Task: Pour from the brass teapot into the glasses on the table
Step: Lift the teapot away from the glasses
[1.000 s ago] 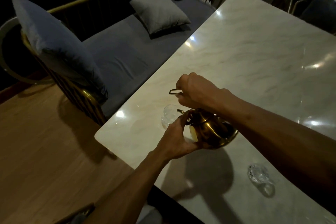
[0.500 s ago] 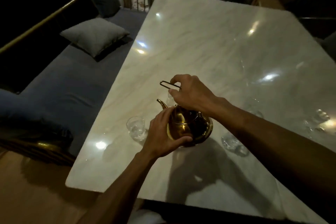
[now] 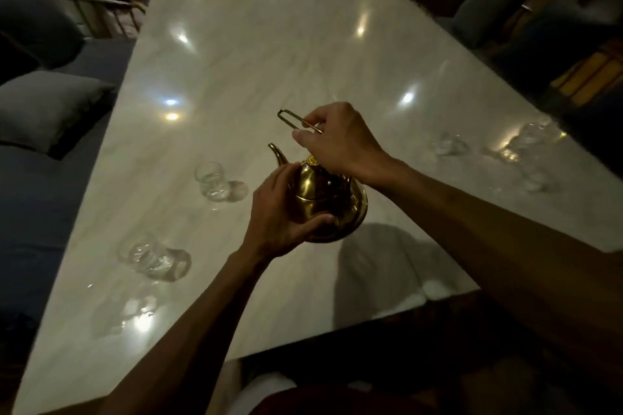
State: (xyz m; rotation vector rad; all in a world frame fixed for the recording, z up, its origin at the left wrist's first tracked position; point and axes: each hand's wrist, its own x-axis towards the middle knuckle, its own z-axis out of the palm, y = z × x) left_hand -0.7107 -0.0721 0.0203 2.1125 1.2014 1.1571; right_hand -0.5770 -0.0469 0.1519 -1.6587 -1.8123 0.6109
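Observation:
The brass teapot (image 3: 328, 204) is held above the white marble table (image 3: 269, 54), near its middle, spout pointing up and left. My right hand (image 3: 340, 141) grips its wire handle from above. My left hand (image 3: 279, 216) cups the pot's left side and underside. A clear glass (image 3: 211, 180) stands upright on the table to the left of the spout. Another clear glass (image 3: 151, 258) sits nearer the left front. More glasses stand at the right: one glass (image 3: 450, 146) in the mid right, and a blurred glass (image 3: 536, 136) by the right edge.
A blue bench with a grey cushion (image 3: 47, 108) runs along the table's left side. Cushioned chairs (image 3: 488, 7) stand at the far and right sides. The table's front edge (image 3: 337, 333) lies close to my body.
The view has swung right, so the whole table now shows. The teapot has come up level and away from the left glass, both hands still on it.

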